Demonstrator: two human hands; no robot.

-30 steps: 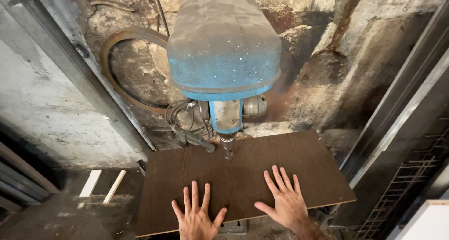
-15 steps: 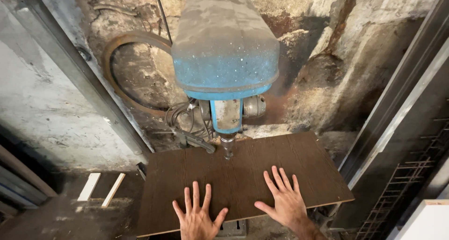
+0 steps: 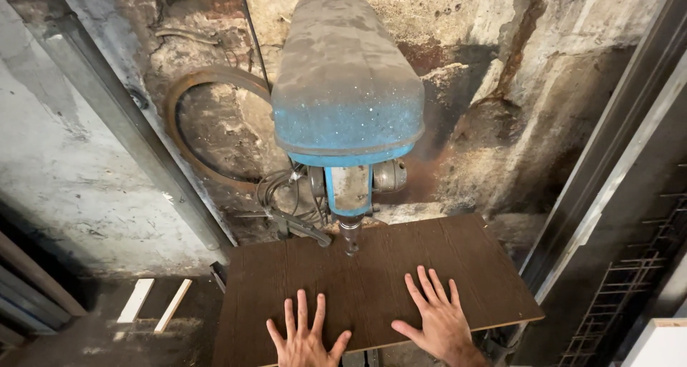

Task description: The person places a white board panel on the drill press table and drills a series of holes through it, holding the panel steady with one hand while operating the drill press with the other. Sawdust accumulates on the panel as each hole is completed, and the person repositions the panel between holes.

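The board (image 3: pixel 372 281) is pressed flat by 2 open hands, left (image 3: pixel 306 342) and right (image 3: pixel 438 317), nothing gripped; unclamped, it may be spun by the bit (image 3: pixel 351 247).

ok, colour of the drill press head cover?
Blue, heavily coated in grey dust on top; the drill press head cover shows clearly in the head view.

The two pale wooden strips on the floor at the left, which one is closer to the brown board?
The thinner, slanted pale wooden strip is closer to the dark brown board. The wider pale wooden strip lies just left of it, farther from the board's edge.
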